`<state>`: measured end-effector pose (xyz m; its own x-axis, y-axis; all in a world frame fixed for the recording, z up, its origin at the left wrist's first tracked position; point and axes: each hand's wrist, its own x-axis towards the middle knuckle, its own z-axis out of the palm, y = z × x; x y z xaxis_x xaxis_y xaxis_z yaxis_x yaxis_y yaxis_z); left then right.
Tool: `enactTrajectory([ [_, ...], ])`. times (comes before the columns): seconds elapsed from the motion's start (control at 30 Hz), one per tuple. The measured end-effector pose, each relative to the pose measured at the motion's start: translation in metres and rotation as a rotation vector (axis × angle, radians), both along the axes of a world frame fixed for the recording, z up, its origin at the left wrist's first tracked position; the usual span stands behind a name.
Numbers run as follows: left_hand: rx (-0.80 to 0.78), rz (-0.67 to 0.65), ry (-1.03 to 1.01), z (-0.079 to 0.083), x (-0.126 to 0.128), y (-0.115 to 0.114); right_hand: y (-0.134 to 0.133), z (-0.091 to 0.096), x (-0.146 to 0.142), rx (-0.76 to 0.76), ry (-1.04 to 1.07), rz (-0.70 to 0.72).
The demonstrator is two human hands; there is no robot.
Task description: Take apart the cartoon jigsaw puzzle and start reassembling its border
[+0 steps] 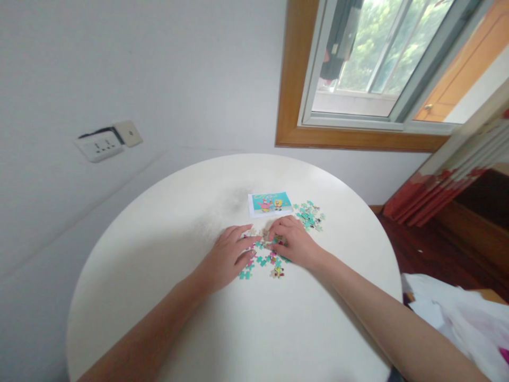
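Beyond spread left fingers (239, 231) and right fingers (279, 230) of unclear grip: picture card (272, 204), puzzle pieces (308, 217).

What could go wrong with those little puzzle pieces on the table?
The right hand sits close to the loose pile, so a careless sweep might scatter it. Either that hand or the left hand could nudge the pieces between them out of place. The picture card lies just beyond the right hand and might get bumped.

The person's left forearm (155, 329) and right forearm (376, 306) were bare, broad below the elbow and tapering smoothly to slimmer wrists (317, 258); the left grip (227, 258) and right grip (295, 241), likewise bare, had slender fingers (239, 231).
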<state>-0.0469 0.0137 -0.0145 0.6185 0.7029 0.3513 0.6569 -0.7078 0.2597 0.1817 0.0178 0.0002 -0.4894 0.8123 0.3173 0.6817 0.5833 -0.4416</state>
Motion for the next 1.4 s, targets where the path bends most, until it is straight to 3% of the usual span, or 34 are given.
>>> enactTrajectory([
  [0.13,0.005,-0.008,-0.003,-0.001,-0.001,0.001,0.007,0.003,0.006,-0.042,0.209,-0.019],
  [0.3,-0.012,-0.016,0.014,0.000,-0.002,0.000,0.032,0.003,0.055,-0.091,0.415,-0.331],
  [0.43,-0.026,-0.021,0.007,0.001,-0.001,0.000,0.048,-0.004,0.093,-0.040,0.353,-0.574],
  [0.73,-0.035,-0.016,-0.005,0.001,-0.001,0.000,0.055,-0.012,0.101,0.115,-0.029,-0.668],
  [0.9,-0.044,-0.014,-0.006,0.003,0.000,-0.001,0.044,-0.002,0.087,0.175,0.040,-0.537],
  [1.1,-0.040,-0.027,-0.018,0.000,-0.001,0.001,0.018,0.008,0.041,0.072,-0.054,-0.027],
  [1.4,-0.050,-0.040,-0.010,0.001,-0.002,0.001,0.006,0.007,0.026,0.079,-0.170,0.031],
])
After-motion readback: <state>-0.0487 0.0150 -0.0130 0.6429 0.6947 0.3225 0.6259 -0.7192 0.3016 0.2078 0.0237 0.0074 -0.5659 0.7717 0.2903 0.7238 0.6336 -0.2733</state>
